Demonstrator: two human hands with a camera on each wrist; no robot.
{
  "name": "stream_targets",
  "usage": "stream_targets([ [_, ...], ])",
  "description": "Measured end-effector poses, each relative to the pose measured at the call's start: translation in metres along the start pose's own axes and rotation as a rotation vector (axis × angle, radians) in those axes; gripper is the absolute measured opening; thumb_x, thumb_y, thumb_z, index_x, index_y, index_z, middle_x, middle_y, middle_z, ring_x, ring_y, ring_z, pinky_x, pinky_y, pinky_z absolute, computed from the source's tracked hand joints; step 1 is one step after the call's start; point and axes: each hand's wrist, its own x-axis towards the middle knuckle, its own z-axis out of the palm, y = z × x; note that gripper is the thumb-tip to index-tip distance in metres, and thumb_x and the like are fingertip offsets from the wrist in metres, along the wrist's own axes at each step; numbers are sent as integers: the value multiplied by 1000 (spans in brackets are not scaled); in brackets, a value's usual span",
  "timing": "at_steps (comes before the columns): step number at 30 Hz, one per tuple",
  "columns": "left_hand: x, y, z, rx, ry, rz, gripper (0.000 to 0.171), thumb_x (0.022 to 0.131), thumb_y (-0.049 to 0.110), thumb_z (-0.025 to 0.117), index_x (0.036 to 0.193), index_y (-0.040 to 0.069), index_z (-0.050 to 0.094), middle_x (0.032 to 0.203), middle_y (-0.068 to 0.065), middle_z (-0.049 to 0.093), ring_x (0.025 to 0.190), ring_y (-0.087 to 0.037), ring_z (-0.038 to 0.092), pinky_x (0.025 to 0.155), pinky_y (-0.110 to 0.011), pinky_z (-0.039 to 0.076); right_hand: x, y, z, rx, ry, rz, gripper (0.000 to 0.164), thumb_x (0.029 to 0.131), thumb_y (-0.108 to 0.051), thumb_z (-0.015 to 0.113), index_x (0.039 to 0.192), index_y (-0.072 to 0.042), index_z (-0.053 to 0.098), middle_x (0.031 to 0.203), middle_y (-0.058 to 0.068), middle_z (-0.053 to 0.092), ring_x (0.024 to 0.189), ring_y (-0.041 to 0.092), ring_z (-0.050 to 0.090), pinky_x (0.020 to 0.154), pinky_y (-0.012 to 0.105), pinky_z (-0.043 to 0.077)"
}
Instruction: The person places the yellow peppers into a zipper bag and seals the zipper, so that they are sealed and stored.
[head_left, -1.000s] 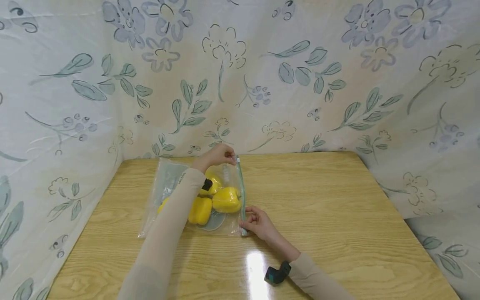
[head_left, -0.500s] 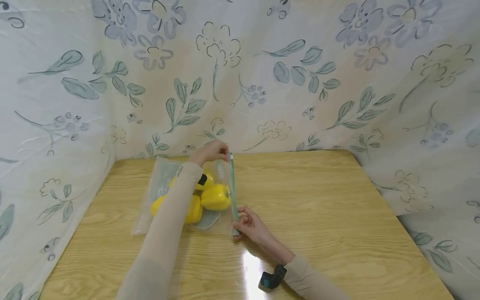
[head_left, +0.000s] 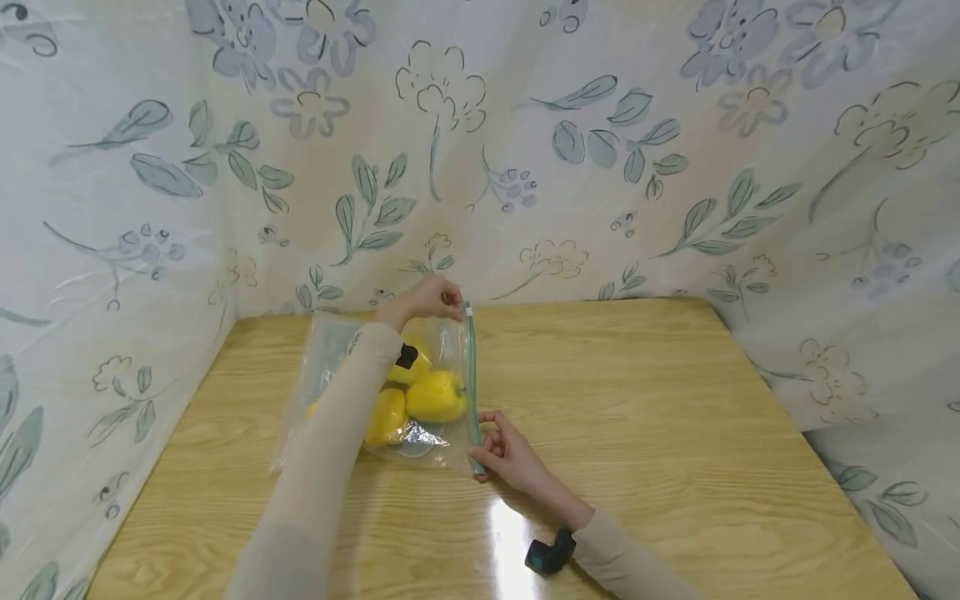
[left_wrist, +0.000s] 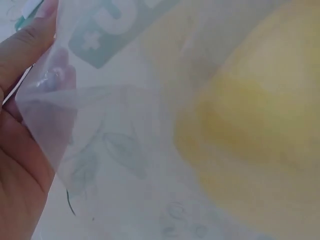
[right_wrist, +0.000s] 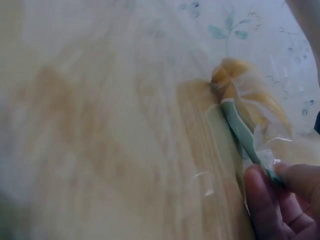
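A clear zip bag (head_left: 450,437) lies on the table with several yellow bell peppers (head_left: 437,397) inside it. Its green zip strip (head_left: 472,375) runs along the right edge, from far to near. At the strip's far end, beside a white slider, my left hand (head_left: 429,300) pinches the bag's corner. My right hand (head_left: 517,457) pinches the near end of the same strip between thumb and fingers. In the left wrist view the film shows pale green print, with a blurred yellow pepper (left_wrist: 250,115) behind it. Part of the bag is hidden under my left forearm.
The wooden table (head_left: 637,417) extends right and toward me, with a bright glare patch near the front. Floral cloth (head_left: 525,150) hangs behind it and along both sides. A black wrist device (head_left: 551,552) sits on my right wrist.
Both hands keep their hold on the zip strip's ends. The strip shifted slightly left in view, then a little back right, along with the whole scene. The peppers sit slightly further from the strip.
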Motion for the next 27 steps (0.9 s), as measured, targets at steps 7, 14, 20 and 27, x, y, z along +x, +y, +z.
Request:
stream_targets([
  [7,0,-2,5,7,4,21,9,83,16,70,83,7,67,83,-3,65,79,-16,57,75,-27,49,0,-12,-6,-116,47,-7,46,85,2,62,124,9,40,75,26,59,57,18,58,54,34,56],
  [14,2,-7,10,-20,13,70,8,86,13,66,85,5,68,82,-4,66,73,-13,56,73,-25,49,3,-12,-13,-83,28,53,53,84,2,63,129,8,34,81,27,59,63,20,61,60,36,57],
  [20,3,-10,13,-24,21,81,10,87,13,65,89,4,68,83,-6,68,73,-13,56,72,-25,49,6,-13,-23,-40,53,75,50,88,-1,59,130,9,33,88,32,60,74,40,65,65,44,57],
  [27,4,-13,17,-56,49,95,9,86,12,65,90,3,68,87,-8,69,80,-15,62,79,-28,52,19,-15,-37,-44,109,51,44,91,-2,55,128,13,36,95,34,60,81,44,63,68,43,57],
])
